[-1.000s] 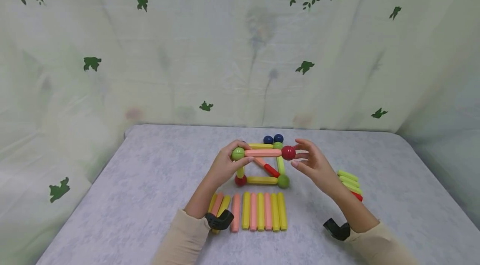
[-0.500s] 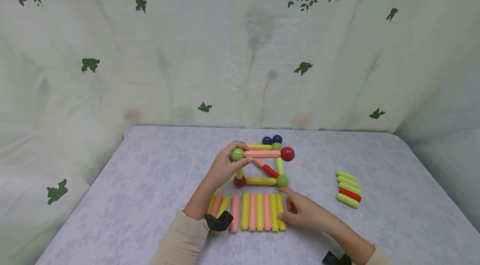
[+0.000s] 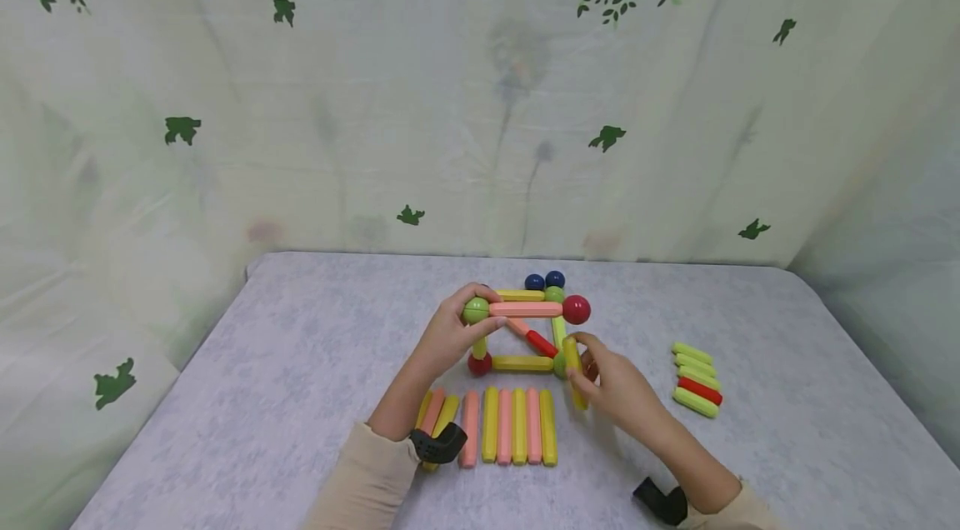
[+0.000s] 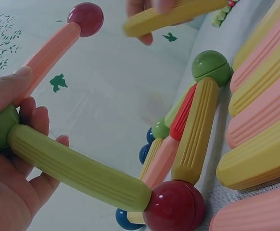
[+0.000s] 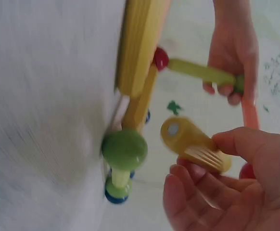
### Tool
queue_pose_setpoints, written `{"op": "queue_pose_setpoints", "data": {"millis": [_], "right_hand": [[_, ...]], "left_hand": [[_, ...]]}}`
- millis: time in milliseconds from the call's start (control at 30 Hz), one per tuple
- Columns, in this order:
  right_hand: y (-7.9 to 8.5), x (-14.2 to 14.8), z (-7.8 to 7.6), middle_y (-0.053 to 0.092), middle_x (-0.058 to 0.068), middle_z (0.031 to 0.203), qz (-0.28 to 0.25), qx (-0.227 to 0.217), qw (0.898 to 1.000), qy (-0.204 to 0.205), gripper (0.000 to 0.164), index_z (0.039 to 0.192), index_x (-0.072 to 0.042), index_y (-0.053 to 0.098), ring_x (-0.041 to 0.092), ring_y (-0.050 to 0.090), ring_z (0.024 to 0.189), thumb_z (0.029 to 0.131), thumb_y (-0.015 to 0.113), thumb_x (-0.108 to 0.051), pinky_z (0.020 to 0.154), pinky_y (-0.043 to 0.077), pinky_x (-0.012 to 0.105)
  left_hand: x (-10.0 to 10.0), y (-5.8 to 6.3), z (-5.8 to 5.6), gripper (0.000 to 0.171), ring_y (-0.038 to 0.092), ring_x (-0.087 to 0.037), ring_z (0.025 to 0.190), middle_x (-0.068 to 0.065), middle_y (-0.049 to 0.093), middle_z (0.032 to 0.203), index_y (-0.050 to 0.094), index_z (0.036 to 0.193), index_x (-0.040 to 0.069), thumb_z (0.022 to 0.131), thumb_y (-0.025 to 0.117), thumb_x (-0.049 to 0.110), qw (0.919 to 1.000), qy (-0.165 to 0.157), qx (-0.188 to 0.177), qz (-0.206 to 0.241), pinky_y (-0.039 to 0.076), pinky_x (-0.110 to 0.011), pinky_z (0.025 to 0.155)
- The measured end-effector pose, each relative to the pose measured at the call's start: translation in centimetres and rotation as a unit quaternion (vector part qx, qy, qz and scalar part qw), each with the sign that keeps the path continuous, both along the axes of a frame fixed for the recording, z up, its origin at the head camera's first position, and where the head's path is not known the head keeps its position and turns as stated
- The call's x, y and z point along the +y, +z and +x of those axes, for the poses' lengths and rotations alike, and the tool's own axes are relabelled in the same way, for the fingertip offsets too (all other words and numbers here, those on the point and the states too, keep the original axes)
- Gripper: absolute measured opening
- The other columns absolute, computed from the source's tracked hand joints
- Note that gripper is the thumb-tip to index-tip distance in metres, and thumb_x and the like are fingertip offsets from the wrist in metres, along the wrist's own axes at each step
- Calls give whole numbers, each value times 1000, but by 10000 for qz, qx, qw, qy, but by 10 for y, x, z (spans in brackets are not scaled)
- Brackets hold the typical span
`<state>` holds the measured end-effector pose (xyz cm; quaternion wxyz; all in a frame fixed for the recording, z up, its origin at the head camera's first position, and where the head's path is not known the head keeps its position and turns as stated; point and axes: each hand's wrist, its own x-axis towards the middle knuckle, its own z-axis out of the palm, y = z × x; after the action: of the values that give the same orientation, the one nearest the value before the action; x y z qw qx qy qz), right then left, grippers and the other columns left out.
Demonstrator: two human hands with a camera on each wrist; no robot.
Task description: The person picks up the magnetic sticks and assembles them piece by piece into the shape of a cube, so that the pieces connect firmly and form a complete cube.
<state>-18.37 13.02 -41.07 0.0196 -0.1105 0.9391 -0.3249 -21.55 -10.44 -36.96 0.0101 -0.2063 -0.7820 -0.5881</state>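
My left hand [image 3: 457, 320] grips a green ball [image 3: 476, 310] with its thumb along a pink rod [image 4: 51, 60]. That rod extends level to a red ball [image 3: 576, 310] at its free end. From the green ball a yellow-green rod [image 4: 80, 166] runs down to another red ball [image 4: 173, 207], a corner of a frame on the table. Between thumb and fingers, my right hand [image 3: 611, 380] pinches a yellow rod [image 5: 195, 144], with a silvery disc [image 5: 172, 129] in its end. It is raised beside the frame's near right green ball [image 5: 124, 149].
Yellow and pink rods [image 3: 519, 426] lie in a row at the front, some partly behind my left wrist. Several yellow-green rods [image 3: 696, 402] and a red one [image 3: 700, 389] lie at the right. Two dark blue balls [image 3: 555, 279] sit behind the frame. A printed cloth [image 3: 480, 97] hangs behind the table.
My right hand left the raised red ball, came down to the front row and lifted its rightmost yellow rod up toward the frame. My left hand keeps its hold on the green ball.
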Motion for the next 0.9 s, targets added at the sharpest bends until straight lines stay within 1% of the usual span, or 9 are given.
{"op": "queue_pose_setpoints", "data": {"millis": [133, 233, 333, 500, 567, 633, 700, 800, 900], "right_hand": [[3, 7, -11, 58, 2, 89, -687, 631, 9956, 35, 38, 118, -6, 50, 15, 55, 79, 84, 64, -13, 66, 49, 29], [1, 11, -16, 59, 2, 98, -1168, 814, 9897, 168, 37, 118, -10, 49, 17, 56, 89, 84, 64, -12, 74, 49, 34], [-3, 12, -21, 58, 1, 101, -1457, 873, 9850, 288, 37, 118, -13, 48, 17, 56, 92, 85, 63, -11, 77, 49, 37], [-11, 12, -26, 59, 2, 102, -1476, 796, 9850, 397, 39, 120, -11, 48, 18, 56, 93, 85, 62, -9, 77, 49, 36], [-12, 12, -26, 58, 4, 103, -1447, 789, 9855, 408, 41, 121, -11, 46, 19, 56, 93, 84, 63, -9, 77, 49, 37], [-11, 12, -26, 57, 5, 106, -1500, 792, 9848, 385, 51, 127, -14, 40, 20, 56, 94, 83, 66, -11, 78, 48, 38], [-10, 12, -26, 54, 7, 110, -1582, 960, 9819, 400, 63, 132, -17, 32, 21, 56, 95, 80, 68, -10, 78, 48, 40], [-9, 13, -24, 51, 10, 114, -1657, 1452, 9739, 540, 77, 137, -22, 24, 22, 56, 95, 78, 70, -5, 78, 48, 40], [-7, 13, -23, 54, 8, 110, -1578, 1994, 9646, 698, 73, 134, -20, 28, 19, 57, 93, 77, 68, 2, 77, 49, 36]], "left_hand": [[-2, -13, -9, 26, 46, -19, 71, -8, 51, 91, 55, 104, 5, 83, 66, 13, 9999, -24, -67, 97, 42, -25, 57], [-3, -23, -16, 28, 46, -20, 70, -9, 51, 91, 55, 105, 8, 82, 66, 17, 9998, -60, -99, 191, 42, -25, 57], [-4, -26, -18, 31, 47, -21, 71, -9, 51, 93, 54, 107, 8, 82, 67, 20, 9996, -114, -16, 252, 43, -26, 57], [-4, -26, -18, 42, 48, -22, 77, -9, 48, 103, 46, 114, 3, 83, 66, 23, 9992, -229, -26, 318, 45, -28, 61], [-6, -25, -18, 45, 48, -22, 83, -9, 46, 107, 43, 117, 4, 83, 65, 23, 9991, -271, -56, 320, 46, -30, 66], [-8, -23, -18, 45, 48, -21, 90, -11, 45, 112, 41, 119, 4, 84, 64, 22, 9991, -318, -29, 266, 45, -33, 74], [-13, -21, -19, 45, 46, -21, 97, -12, 45, 115, 40, 120, 5, 84, 64, 20, 9992, -363, 45, 140, 43, -36, 81], [-20, -17, -19, 41, 46, -21, 102, -12, 45, 118, 43, 118, 6, 84, 64, 16, 9990, -410, 127, -108, 40, -38, 87], [-25, -13, -17, 37, 48, -23, 100, -9, 46, 117, 47, 116, 7, 84, 65, 13, 9988, -419, -5, -261, 41, -41, 87]]}}
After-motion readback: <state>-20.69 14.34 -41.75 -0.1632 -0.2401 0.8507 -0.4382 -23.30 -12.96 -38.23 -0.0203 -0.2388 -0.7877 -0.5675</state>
